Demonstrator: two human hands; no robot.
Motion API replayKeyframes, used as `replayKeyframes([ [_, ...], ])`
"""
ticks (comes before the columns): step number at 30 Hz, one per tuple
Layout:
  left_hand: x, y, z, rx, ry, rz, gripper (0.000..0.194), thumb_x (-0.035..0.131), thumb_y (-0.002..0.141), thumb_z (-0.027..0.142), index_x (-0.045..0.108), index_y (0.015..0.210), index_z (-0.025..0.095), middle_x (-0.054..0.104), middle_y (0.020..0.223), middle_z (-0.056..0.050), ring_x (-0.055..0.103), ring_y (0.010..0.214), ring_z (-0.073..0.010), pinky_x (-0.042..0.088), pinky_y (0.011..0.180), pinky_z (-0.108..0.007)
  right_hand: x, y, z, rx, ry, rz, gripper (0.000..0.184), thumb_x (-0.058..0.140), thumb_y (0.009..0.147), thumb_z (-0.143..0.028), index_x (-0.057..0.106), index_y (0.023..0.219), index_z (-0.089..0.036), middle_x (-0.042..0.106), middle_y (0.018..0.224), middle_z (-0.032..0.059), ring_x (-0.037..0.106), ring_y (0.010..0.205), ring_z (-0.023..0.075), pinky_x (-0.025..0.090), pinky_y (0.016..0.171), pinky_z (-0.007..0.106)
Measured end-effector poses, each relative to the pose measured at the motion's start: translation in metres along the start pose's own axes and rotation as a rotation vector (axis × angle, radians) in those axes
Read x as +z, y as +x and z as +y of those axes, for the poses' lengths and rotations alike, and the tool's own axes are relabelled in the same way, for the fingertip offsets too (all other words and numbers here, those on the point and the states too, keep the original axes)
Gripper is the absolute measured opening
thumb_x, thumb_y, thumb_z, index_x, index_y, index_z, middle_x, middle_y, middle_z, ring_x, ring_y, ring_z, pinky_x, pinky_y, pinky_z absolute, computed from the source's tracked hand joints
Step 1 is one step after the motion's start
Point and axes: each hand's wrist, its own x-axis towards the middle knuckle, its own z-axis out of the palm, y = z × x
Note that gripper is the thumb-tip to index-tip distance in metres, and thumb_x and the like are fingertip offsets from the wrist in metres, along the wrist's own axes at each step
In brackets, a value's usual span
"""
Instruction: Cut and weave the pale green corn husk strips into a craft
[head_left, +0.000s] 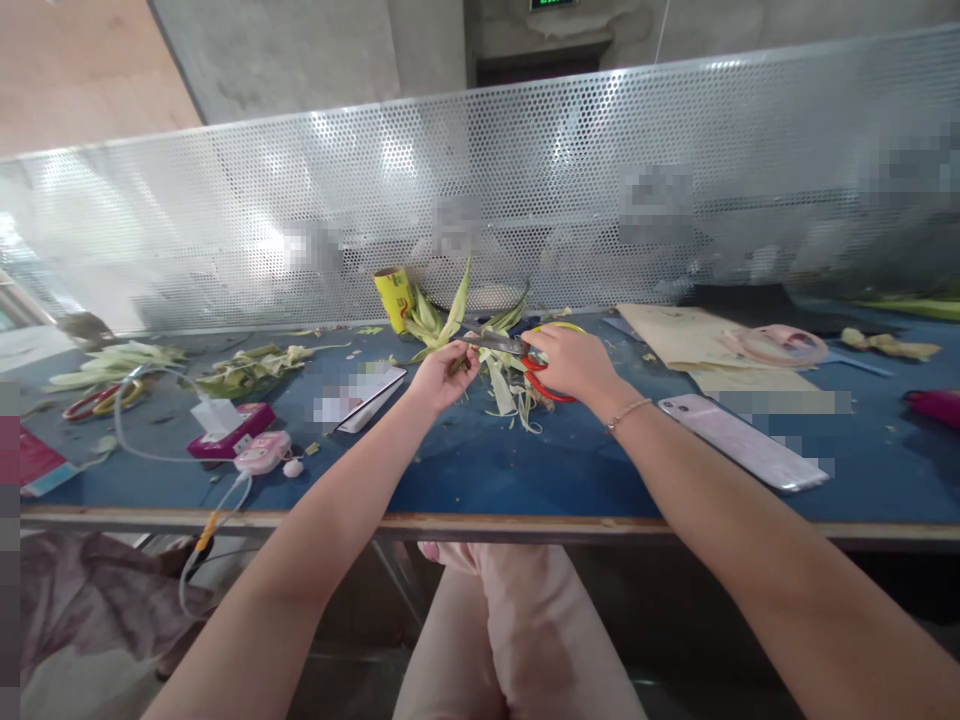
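Observation:
My right hand [574, 365] is wrapped round a pair of scissors [536, 378] with red and yellow handles. The dark blades point left, close to my left hand [447, 374]. That hand is closed, its fingertips pinching a green leafy piece of plant [459, 362] near the blades; its exact kind is unclear. Behind both hands lie long pointed green leaves [431, 322]. Pale cut strips [504, 385] are scattered on the table below the scissors.
A blue table [480, 470] carries two phones, one left [371, 395] and one right [742, 440]. A yellow can-like cylinder [394, 298] stands before a perforated metal screen [510, 180]. At left are a white cable, a pink charger [262, 453], leaf scraps and other scissors [112, 398].

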Motion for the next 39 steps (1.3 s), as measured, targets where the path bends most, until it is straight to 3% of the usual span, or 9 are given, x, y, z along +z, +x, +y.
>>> replayKeyframes([
  [4, -0.0011, 0.0007, -0.0003, -0.004, 0.032, -0.036, 0.019, 0.044, 0.080, -0.004, 0.056, 0.077, 0.011, 0.061, 0.070, -0.006, 0.054, 0.057, -0.0059, 0.050, 0.059, -0.016, -0.0009, -0.0002, -0.0003, 0.014, 0.000, -0.041, 0.034, 0.051, 0.078, -0.026, 0.067, 0.108, -0.022, 0.070, 0.098, 0.0063, 0.062, 0.081, 0.0218, 0.034, 0.057, 0.030],
  [14, -0.0016, 0.0023, 0.0005, 0.011, 0.058, -0.019, 0.019, 0.046, 0.077, -0.004, 0.058, 0.077, 0.012, 0.060, 0.068, -0.004, 0.054, 0.056, -0.0062, 0.050, 0.059, -0.016, -0.0039, -0.0004, -0.0012, 0.010, -0.002, -0.102, 0.036, 0.052, 0.080, -0.029, 0.062, 0.114, -0.021, 0.068, 0.102, 0.0078, 0.061, 0.078, 0.0210, 0.034, 0.059, 0.029],
  [21, 0.0007, 0.0004, 0.0000, 0.002, 0.042, 0.032, 0.024, 0.043, 0.075, -0.006, 0.060, 0.084, 0.009, 0.057, 0.064, -0.003, 0.052, 0.054, -0.0062, 0.049, 0.058, -0.017, -0.0020, 0.0021, 0.0025, -0.090, -0.001, -0.056, 0.037, 0.054, 0.078, -0.025, 0.062, 0.113, -0.015, 0.067, 0.107, 0.0116, 0.060, 0.089, 0.0239, 0.039, 0.075, 0.033],
  [32, -0.0022, 0.0012, 0.0010, -0.020, 0.006, -0.005, 0.017, 0.046, 0.080, -0.002, 0.055, 0.074, 0.012, 0.056, 0.064, -0.003, 0.053, 0.056, -0.0066, 0.050, 0.058, -0.017, -0.0031, 0.0021, 0.0074, -0.089, 0.001, -0.036, 0.041, 0.055, 0.073, -0.021, 0.066, 0.112, -0.017, 0.069, 0.096, 0.0091, 0.060, 0.084, 0.0231, 0.038, 0.071, 0.032],
  [39, 0.0007, -0.0016, 0.0015, -0.017, 0.011, 0.007, 0.019, 0.045, 0.079, -0.003, 0.058, 0.080, 0.012, 0.055, 0.062, -0.002, 0.053, 0.056, -0.0069, 0.051, 0.059, -0.018, -0.0025, 0.0011, 0.0055, -0.074, 0.031, -0.042, 0.039, 0.055, 0.076, -0.024, 0.064, 0.114, -0.016, 0.068, 0.106, 0.0100, 0.061, 0.087, 0.0230, 0.039, 0.073, 0.032],
])
